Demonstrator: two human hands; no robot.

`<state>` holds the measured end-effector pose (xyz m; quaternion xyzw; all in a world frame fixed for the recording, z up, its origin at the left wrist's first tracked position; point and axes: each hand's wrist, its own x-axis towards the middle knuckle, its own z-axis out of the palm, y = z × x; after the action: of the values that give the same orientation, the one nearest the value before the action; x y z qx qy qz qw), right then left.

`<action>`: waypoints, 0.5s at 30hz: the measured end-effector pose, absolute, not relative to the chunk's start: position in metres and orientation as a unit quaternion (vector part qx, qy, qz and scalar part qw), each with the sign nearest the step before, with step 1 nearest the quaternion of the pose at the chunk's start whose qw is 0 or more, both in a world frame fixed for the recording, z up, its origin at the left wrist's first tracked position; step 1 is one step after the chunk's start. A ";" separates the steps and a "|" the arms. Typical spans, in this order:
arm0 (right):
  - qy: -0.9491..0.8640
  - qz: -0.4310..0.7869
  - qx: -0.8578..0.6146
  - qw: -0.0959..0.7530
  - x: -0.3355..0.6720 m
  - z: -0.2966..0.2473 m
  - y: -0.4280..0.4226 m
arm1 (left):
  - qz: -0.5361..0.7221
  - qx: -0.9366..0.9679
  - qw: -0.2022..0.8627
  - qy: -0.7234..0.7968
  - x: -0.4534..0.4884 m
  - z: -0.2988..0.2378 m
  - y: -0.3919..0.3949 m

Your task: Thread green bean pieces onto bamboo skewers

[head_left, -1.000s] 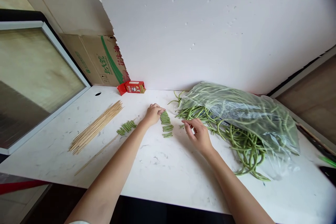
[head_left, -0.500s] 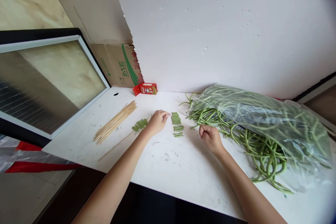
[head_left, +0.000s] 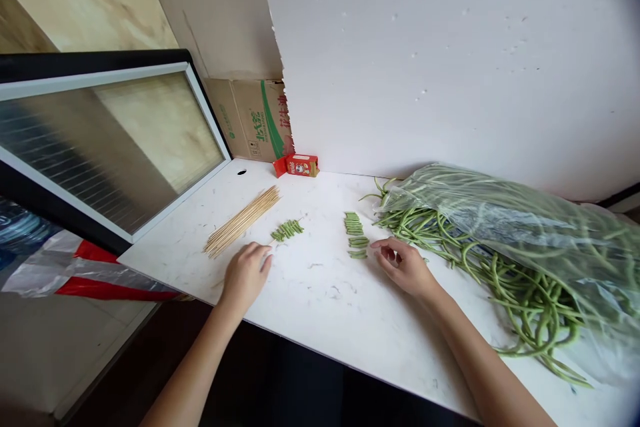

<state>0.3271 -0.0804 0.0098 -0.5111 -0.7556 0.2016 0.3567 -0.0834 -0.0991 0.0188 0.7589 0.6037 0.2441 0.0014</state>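
My left hand (head_left: 247, 273) rests over the lower part of a thin wooden skewer, its fingers closed around it. Several short green bean pieces (head_left: 287, 230) are threaded side by side near the skewer's far end, just past my fingertips. On the right, my right hand (head_left: 407, 268) hovers low over the table with loosely curled fingers and a gap inside them; nothing shows in it. Close to its fingertips lies a column of cut bean pieces (head_left: 354, 223), placed crosswise one below another on the white table (head_left: 310, 307).
A bundle of bare skewers (head_left: 243, 220) lies left of the beaded one. Long green beans (head_left: 540, 300) spill from a clear plastic bag (head_left: 480, 203) at the right. A small red box (head_left: 303, 165) stands at the back, near a cardboard carton (head_left: 255, 120). A framed glass panel (head_left: 150, 127) leans left.
My left hand has moved from beside the cut pieces back to the skewer's lower part. My right hand has loosened from a fist and come nearer the column. The view has shifted left.
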 end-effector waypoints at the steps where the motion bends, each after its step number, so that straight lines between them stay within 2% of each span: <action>1: -0.766 0.194 -0.500 0.354 0.325 0.010 -0.080 | 0.238 0.754 -0.013 0.612 -0.095 0.015 -0.096; 8: -0.816 0.138 -0.469 0.309 0.313 0.013 -0.083 | 0.236 0.746 -0.037 0.622 -0.115 -0.005 -0.088; 15: -0.826 0.109 -0.479 0.276 0.302 0.010 -0.082 | 0.247 0.744 -0.010 0.621 -0.107 -0.006 -0.081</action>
<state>0.3021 -0.0819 0.0096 -0.4790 -0.8262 0.1090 0.2757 -0.1065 -0.0808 -0.0058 0.7440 0.6209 0.2467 -0.0103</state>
